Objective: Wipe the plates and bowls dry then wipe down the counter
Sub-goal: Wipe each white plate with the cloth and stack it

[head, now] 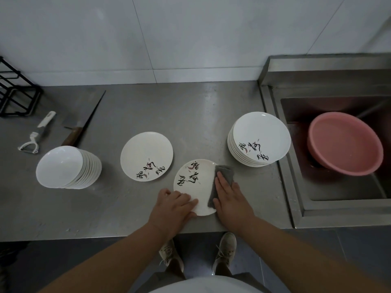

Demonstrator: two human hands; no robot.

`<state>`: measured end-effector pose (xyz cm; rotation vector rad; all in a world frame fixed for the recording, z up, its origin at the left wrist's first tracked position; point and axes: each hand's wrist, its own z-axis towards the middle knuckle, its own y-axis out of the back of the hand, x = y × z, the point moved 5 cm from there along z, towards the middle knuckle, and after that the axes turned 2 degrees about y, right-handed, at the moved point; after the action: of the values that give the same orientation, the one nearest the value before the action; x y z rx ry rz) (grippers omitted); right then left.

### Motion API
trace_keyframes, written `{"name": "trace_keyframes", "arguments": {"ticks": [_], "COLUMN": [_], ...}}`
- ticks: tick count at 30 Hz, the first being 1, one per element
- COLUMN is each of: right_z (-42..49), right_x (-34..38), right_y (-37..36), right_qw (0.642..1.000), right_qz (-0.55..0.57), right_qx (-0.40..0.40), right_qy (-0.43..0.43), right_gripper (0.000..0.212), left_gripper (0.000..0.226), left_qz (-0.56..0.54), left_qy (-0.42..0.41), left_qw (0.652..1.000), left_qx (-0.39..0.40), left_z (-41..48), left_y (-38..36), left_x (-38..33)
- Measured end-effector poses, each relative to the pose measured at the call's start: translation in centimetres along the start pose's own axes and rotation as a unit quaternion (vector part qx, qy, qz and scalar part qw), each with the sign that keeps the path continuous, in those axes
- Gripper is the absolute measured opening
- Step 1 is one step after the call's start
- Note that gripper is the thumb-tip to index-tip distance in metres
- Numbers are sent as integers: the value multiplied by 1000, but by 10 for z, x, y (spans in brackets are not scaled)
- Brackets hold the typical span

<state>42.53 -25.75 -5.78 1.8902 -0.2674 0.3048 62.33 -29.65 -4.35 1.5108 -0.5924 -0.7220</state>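
Pink basin (347, 144) tilted in the sink (298, 187); white peeler (42, 126), wooden-handled knife (72, 137) and black wire rack (12, 114) at far left

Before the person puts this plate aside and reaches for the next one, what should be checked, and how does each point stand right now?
1. Plate being wiped steadied: left hand holds its near rim. Ok.
2. Grey cloth on the plate, flat under the right hand. Ok.
3. Plate surface dry: cannot tell.
4. Single plate bare, free to take this one on top. Ok.
5. Plate stack stands on the counter beside the sink, within reach. Ok.
6. Knife lies far left, apart from both hands. Ok.
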Motion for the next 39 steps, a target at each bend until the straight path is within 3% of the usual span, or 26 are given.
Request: {"name": "trace_keyframes", "arguments": {"ticks": [4, 9, 12, 17, 20, 23, 27, 33, 39], "right_z": [-35, -8, 11, -10, -20, 1, 16, -33, 14], "right_x": [18, -12, -18, 12, 12, -5, -13, 12, -23], "right_y": [-19, 0, 16, -8, -9, 16, 22, -17, 16], "right_qw": [998, 996, 997, 997, 994, 996, 998, 996, 999], "right_qz": [53, -65, -43, 41, 34, -21, -13, 40, -4], "right_qx": [28, 12, 36, 60, 102, 82, 56, 81, 17], "right_qy": [-13, 63, 44, -33, -11, 24, 16, -3, 28], "right_gripper": [75, 68, 76, 86, 93, 96, 88, 82, 74], "left_gripper": [45, 65, 62, 60, 60, 53, 39, 45, 53], "left_qz": [-31, -4, -8, -15, 2, 6, 10, -17, -26], "left_qy": [7, 27, 10, 50, 66, 31, -1, 27, 90], "left_qw": [999, 997, 995, 995, 997, 999, 998, 999, 996], "left_qx": [17, 70, 102, 80, 30, -28, -70, -34, -12], "left_z": [5, 24, 22, 10, 3, -1, 4, 13, 24], "left_y": [3, 10, 6, -7, -7, -6, -5, 0, 6], "left_x": [-11, 33, 46, 24, 15, 7, -1, -7, 29]}}
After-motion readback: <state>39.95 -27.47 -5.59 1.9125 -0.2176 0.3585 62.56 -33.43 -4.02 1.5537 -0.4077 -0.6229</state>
